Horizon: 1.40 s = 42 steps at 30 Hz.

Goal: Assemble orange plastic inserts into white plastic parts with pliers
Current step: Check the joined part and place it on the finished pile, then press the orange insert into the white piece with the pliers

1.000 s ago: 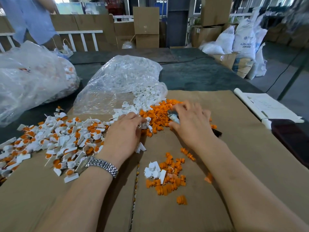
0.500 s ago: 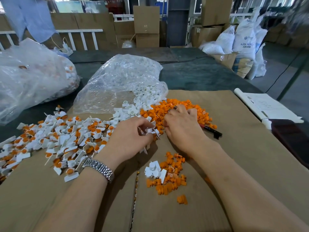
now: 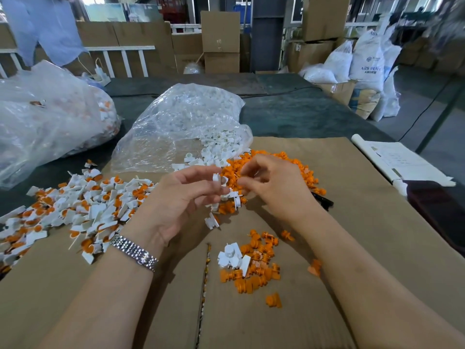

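Both hands are lifting off the cardboard sheet (image 3: 327,222) since the earlier frames; before, they were flat down in the parts. Right hand (image 3: 274,187) is no longer covering the pliers (image 3: 323,200), whose dark handle end is now lying on the sheet just right of that wrist.

Left hand (image 3: 176,197) is hovering above the sheet, fingers curled, pinching a white part (image 3: 217,178) at the fingertips, with more white pieces (image 3: 232,196) bunched just under them. Right hand is facing it, fingers curled in; can't tell whether it's holding anything.

Orange insert pile (image 3: 271,165) is sitting behind both hands on the sheet. Clear bag of white parts (image 3: 181,122) is spilling onto the sheet's far edge. Assembled white-and-orange pieces (image 3: 83,207) are spreading over the sheet's left side. Small mixed heap (image 3: 251,268) is lying near the sheet's middle, between the forearms. Second bag (image 3: 45,117) is resting on the counter (image 3: 302,114) left of the sheet.
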Each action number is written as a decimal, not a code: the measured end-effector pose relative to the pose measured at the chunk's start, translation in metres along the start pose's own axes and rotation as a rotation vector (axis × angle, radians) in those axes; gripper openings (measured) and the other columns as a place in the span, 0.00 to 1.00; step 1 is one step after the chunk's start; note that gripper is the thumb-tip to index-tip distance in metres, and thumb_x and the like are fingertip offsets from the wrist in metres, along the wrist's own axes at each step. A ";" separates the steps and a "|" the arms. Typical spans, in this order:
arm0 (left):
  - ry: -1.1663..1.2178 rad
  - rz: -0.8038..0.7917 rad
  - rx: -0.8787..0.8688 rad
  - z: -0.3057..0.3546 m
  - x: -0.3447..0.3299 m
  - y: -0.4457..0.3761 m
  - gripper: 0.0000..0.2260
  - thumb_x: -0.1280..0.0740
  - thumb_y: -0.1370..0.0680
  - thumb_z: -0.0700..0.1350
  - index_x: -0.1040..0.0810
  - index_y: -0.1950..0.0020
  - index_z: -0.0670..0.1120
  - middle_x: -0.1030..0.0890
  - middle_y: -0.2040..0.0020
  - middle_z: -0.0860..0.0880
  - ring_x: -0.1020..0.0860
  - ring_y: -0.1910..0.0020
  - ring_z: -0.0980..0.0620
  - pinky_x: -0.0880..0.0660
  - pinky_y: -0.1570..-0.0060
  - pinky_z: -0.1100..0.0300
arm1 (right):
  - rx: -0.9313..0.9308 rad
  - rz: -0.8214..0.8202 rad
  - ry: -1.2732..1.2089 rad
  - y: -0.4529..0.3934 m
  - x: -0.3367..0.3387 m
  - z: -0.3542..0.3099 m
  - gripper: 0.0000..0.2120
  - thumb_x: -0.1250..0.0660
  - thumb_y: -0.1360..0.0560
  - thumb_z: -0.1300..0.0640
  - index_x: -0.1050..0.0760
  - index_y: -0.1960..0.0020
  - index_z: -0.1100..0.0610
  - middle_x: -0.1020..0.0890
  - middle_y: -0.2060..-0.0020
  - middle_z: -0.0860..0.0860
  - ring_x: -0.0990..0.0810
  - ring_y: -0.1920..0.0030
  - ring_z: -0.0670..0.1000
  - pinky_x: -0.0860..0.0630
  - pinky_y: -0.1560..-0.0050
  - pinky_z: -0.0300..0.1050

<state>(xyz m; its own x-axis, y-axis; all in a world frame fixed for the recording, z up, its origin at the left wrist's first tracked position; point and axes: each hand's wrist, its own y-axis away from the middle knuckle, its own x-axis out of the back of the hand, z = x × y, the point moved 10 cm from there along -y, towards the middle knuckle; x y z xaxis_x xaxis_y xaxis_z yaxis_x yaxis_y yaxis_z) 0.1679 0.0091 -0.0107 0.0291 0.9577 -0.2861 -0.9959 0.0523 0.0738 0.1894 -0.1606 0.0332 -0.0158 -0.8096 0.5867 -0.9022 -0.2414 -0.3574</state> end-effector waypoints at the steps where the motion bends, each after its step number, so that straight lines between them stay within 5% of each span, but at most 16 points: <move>1: 0.019 -0.021 0.005 0.000 -0.002 0.000 0.13 0.25 0.31 0.32 0.14 0.47 0.39 0.14 0.50 0.39 0.13 0.51 0.42 0.18 0.58 0.62 | -0.022 0.010 -0.145 0.001 0.003 0.000 0.03 0.25 0.25 0.59 0.19 0.52 0.56 0.15 0.59 0.49 0.15 0.60 0.44 0.20 0.56 0.36; 6: 0.024 -0.080 -0.006 0.000 -0.006 0.000 0.13 0.24 0.31 0.35 0.14 0.47 0.41 0.15 0.44 0.36 0.14 0.49 0.43 0.18 0.59 0.62 | -0.022 -0.020 -0.502 0.003 0.007 -0.008 0.07 0.28 0.23 0.63 0.16 0.46 0.60 0.12 0.56 0.52 0.13 0.53 0.49 0.19 0.45 0.40; 12: 0.096 -0.123 -0.026 0.001 -0.010 0.001 0.12 0.27 0.30 0.34 0.12 0.49 0.42 0.13 0.56 0.42 0.13 0.50 0.44 0.18 0.54 0.63 | 0.078 0.022 -0.389 0.009 0.009 -0.023 0.05 0.26 0.24 0.62 0.15 0.50 0.54 0.13 0.56 0.48 0.15 0.53 0.44 0.20 0.49 0.35; 15: 0.110 -0.124 -0.024 0.002 -0.012 0.001 0.12 0.27 0.30 0.34 0.12 0.49 0.42 0.13 0.50 0.39 0.14 0.48 0.42 0.18 0.54 0.63 | 0.121 0.053 -0.295 0.010 0.010 -0.029 0.05 0.26 0.24 0.61 0.15 0.49 0.55 0.14 0.56 0.46 0.16 0.53 0.42 0.23 0.51 0.32; 25: -0.145 -0.068 -0.208 0.017 -0.015 0.007 0.12 0.24 0.31 0.42 0.11 0.49 0.49 0.13 0.48 0.44 0.14 0.48 0.46 0.19 0.49 0.62 | 0.123 0.063 -0.140 0.012 0.002 -0.030 0.03 0.27 0.23 0.60 0.17 0.50 0.55 0.16 0.56 0.47 0.17 0.54 0.45 0.19 0.50 0.47; 32: 0.110 -0.123 -0.100 0.011 -0.015 0.004 0.10 0.28 0.28 0.36 0.12 0.49 0.44 0.13 0.51 0.40 0.13 0.51 0.45 0.18 0.54 0.62 | 0.113 -0.088 -0.247 0.011 0.006 -0.032 0.13 0.25 0.24 0.57 0.18 0.41 0.50 0.16 0.54 0.46 0.19 0.54 0.44 0.21 0.49 0.46; 39: 0.088 -0.139 -0.096 0.012 -0.016 0.006 0.10 0.27 0.29 0.37 0.12 0.50 0.42 0.13 0.52 0.39 0.13 0.53 0.45 0.18 0.56 0.63 | 0.161 -0.066 -0.175 0.012 0.007 -0.038 0.10 0.26 0.24 0.56 0.17 0.42 0.51 0.16 0.53 0.47 0.18 0.51 0.48 0.21 0.47 0.50; 42: 0.089 -0.132 -0.093 0.013 -0.015 0.007 0.10 0.27 0.29 0.36 0.12 0.50 0.42 0.13 0.52 0.39 0.13 0.54 0.45 0.18 0.56 0.63 | 0.170 -0.058 -0.166 0.012 0.007 -0.039 0.10 0.27 0.23 0.57 0.17 0.42 0.52 0.16 0.53 0.46 0.18 0.52 0.46 0.21 0.48 0.44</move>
<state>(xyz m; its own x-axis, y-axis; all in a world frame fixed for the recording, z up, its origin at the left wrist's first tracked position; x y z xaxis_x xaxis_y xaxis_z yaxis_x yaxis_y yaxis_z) 0.1620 -0.0013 0.0061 0.1563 0.9154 -0.3709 -0.9877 0.1456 -0.0571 0.1616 -0.1482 0.0608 0.1179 -0.8651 0.4876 -0.8140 -0.3655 -0.4516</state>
